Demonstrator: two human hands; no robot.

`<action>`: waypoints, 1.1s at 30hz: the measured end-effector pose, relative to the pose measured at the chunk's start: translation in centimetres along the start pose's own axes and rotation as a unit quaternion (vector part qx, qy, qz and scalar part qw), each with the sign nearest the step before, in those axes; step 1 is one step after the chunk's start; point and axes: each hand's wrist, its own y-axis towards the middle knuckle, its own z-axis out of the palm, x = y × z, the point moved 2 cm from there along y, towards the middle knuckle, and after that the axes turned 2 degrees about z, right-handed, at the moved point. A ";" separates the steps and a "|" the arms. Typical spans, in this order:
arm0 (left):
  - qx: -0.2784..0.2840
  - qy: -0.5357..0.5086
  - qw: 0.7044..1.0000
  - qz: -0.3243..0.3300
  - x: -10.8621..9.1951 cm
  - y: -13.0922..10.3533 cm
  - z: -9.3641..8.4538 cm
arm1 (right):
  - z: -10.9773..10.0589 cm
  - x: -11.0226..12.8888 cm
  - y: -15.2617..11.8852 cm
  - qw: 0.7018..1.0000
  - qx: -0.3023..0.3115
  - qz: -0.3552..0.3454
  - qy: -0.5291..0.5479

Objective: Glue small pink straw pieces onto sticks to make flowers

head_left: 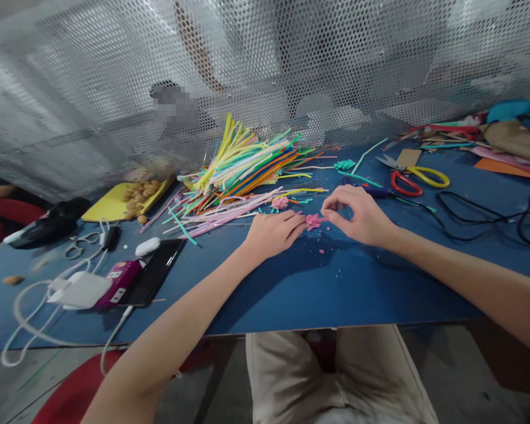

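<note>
A small pink fuzzy piece (313, 221), shaped with short tufts like pipe cleaner, lies low over the blue table between my two hands. My left hand (274, 234) rests on the tabletop, its fingers pressed together at the left end of the piece. On the other side, my right hand (358, 215) pinches the right end between thumb and forefinger. Just beyond my left fingers sits another pink tufted piece (280, 202). Tiny pink and white clippings (321, 251) are scattered in front of the hands.
Behind lies a heap of coloured pipe cleaners (247, 165) against a perforated metal screen (265, 70). Scissors (413, 176) and a black cable (472, 224) lie right. At left are a phone (156, 272), a purple power strip (119, 282), white cables and walnuts (140, 194).
</note>
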 end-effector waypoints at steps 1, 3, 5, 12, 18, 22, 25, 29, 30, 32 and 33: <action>0.000 0.002 1.000 0.002 0.0 0.0 0.0 | 0.0 0.0 0.0 1.000 0.005 -0.002 -0.001; 0.002 0.003 1.000 0.004 0.0 0.0 0.1 | 0.1 0.0 -0.1 1.000 0.014 -0.005 -0.003; 0.005 0.003 1.000 0.006 0.0 0.0 0.1 | 0.3 -0.1 -0.1 1.000 0.020 -0.007 -0.004; 0.015 -0.020 1.000 0.000 -0.1 0.1 -0.1 | 0.6 0.2 -0.2 0.999 0.029 -0.018 -0.008; 0.021 -0.010 1.000 0.009 -0.1 0.1 0.0 | 0.4 0.4 -0.1 0.999 0.024 -0.022 -0.004; 0.015 -0.011 1.000 -0.003 0.1 0.0 0.1 | -0.2 0.2 -0.1 1.000 -0.003 -0.013 0.006; 0.012 -0.030 0.999 -0.032 0.4 0.0 0.2 | -0.9 -0.4 0.0 1.000 -0.021 0.007 0.018; -0.003 -0.056 0.997 -0.060 0.6 0.1 0.2 | -1.5 -1.0 0.2 0.998 -0.019 0.021 0.050; -0.004 -0.060 0.996 -0.065 0.6 0.1 0.2 | -1.6 -1.1 0.2 0.998 -0.017 0.024 0.053; -0.006 -0.067 0.995 -0.072 0.7 0.1 0.3 | -1.6 -1.0 0.2 0.998 -0.016 0.029 0.044; -0.006 -0.069 0.995 -0.074 0.7 0.0 0.3 | -1.6 -1.0 0.2 0.999 -0.016 0.029 0.036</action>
